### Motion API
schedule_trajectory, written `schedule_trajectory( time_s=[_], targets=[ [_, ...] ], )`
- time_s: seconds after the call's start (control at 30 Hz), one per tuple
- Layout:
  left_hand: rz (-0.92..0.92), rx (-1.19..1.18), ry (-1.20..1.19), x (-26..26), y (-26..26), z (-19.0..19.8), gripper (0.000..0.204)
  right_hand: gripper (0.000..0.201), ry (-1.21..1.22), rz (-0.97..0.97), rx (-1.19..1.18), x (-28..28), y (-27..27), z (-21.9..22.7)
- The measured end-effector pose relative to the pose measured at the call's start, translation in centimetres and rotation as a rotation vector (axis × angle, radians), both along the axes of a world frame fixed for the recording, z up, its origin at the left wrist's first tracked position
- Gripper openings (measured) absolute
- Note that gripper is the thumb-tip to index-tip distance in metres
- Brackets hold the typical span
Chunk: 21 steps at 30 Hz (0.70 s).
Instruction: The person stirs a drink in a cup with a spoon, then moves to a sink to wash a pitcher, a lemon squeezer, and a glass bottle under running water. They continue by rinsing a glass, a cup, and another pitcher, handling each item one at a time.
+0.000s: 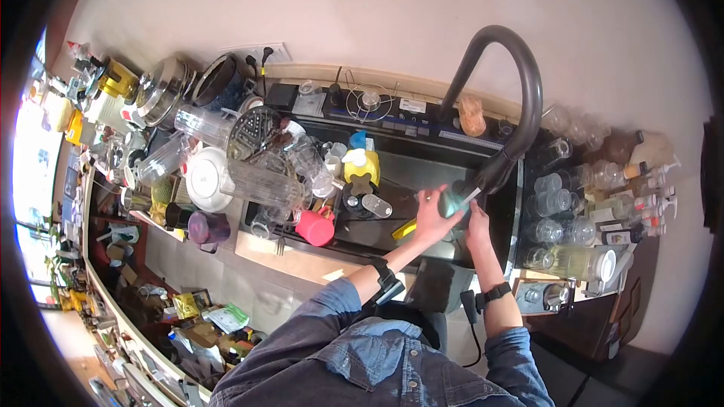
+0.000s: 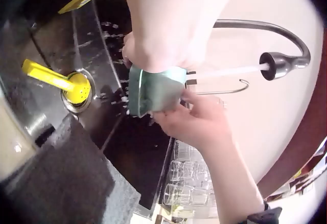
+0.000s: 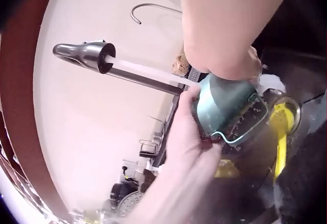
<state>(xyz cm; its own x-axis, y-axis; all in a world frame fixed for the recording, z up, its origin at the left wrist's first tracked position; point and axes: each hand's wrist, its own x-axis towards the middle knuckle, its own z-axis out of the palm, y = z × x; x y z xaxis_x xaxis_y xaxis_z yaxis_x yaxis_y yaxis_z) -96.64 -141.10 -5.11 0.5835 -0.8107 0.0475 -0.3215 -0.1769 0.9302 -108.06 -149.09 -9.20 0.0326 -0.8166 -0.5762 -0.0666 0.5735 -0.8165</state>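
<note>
Left grip (image 1: 433, 220) and right grip (image 1: 477, 227) pinch the glossy teal rounded cup (image 2: 159, 92) at eight and four o'clock; likely stiff, slippery, safest round its walls.

The pitcher (image 3: 223, 106) is teal, the mug (image 1: 314, 228) pinkish red, the faucet (image 1: 532, 98) dark grey.

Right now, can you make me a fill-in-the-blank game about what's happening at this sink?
1. The left grip and right grip hold a ____ container.
2. ____ pours from the dark faucet.
3. The tool with holes over the drain is ____.
4. In the head view, the pink cup is to the ____ of the container.

Missing words: green; water; yellow; left.
</note>
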Motion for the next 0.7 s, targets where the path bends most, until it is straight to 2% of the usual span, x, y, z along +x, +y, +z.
schedule_trajectory(
  time_s=[0.07, 0.1, 0.13, 0.17, 0.2, 0.3, 0.33, 0.37, 0.4, 0.47, 0.5, 0.57, 0.63, 0.67, 0.7],
  targets=[
    [-0.151, 0.202, -0.095, 0.6, 0.0, 0.0, 0.076, 0.038, 0.048, 0.073, -0.13, -0.2, 0.1, -0.2],
    [-0.223, 0.302, -0.142, 1.0, 0.0, 0.0, 0.077, 0.036, 0.176, 0.187, -0.223, 0.1, 0.1, 0.4],
    [-0.332, 0.354, -0.333, 1.2, 0.1, 0.3, 0.081, 0.034, 0.304, 0.302, -0.316, 0.3, 0.1, 0.8],
    [-0.348, 0.348, -0.352, 1.2, 0.1, 0.1, 0.082, 0.032, 0.434, 0.417, -0.411, 0.6, 0.0, 1.4],
    [-0.362, 0.34, -0.37, 1.2, 0.1, -0.5, 0.083, 0.036, 0.449, 0.378, -0.512, 1.7, 0.8, 2.8],
    [-0.33, 0.223, -0.422, 0.6, -0.3, -1.5, 0.085, 0.035, 0.591, 0.567, -0.569, 2.5, 1.1, 4.8],
    [-0.316, 0.183, -0.418, 0.5, -0.5, -1.6, 0.086, 0.036, 0.561, 0.517, -0.493, 2.9, 1.6, 6.8],
    [-0.302, 0.145, -0.412, 0.4, -0.5, -1.9, 0.086, 0.035, 0.494, 0.451, -0.452, 3.0, 1.6, 6.7],
    [-0.31, 0.074, -0.419, 0.5, -0.4, -1.3, 0.087, 0.034, 0.428, 0.385, -0.412, 2.9, 1.4, 6.3],
    [-0.333, 0.115, -0.545, 0.2, -0.2, -0.1, 0.087, 0.032, 0.296, 0.256, -0.329, 2.4, 0.5, 5.1],
    [-0.345, 0.138, -0.607, -0.1, -0.2, 0.3, 0.088, 0.028, 0.159, 0.247, -0.134, 1.5, -0.9, 3.2],
    [-0.275, 0.21, -0.792, -1.2, -0.4, -0.8, 0.088, 0.026, 0.061, 0.177, -0.1, 1.3, -1.7, 1.6],
    [-0.22, 0.239, -0.915, -1.5, -0.6, -0.9, 0.088, 0.028, 0.111, 0.117, -0.166, 1.9, -1.3, 1.6],
    [-0.239, 0.254, -0.861, -1.5, -0.7, -1.1, 0.085, 0.029, 0.137, 0.086, -0.199, 2.3, -0.9, 1.5],
    [-0.25, 0.227, -0.787, -1.1, -0.6, -0.7, 0.085, 0.03, 0.222, 0.135, -0.263, 2.8, -0.3, 2.8]
  ],
)
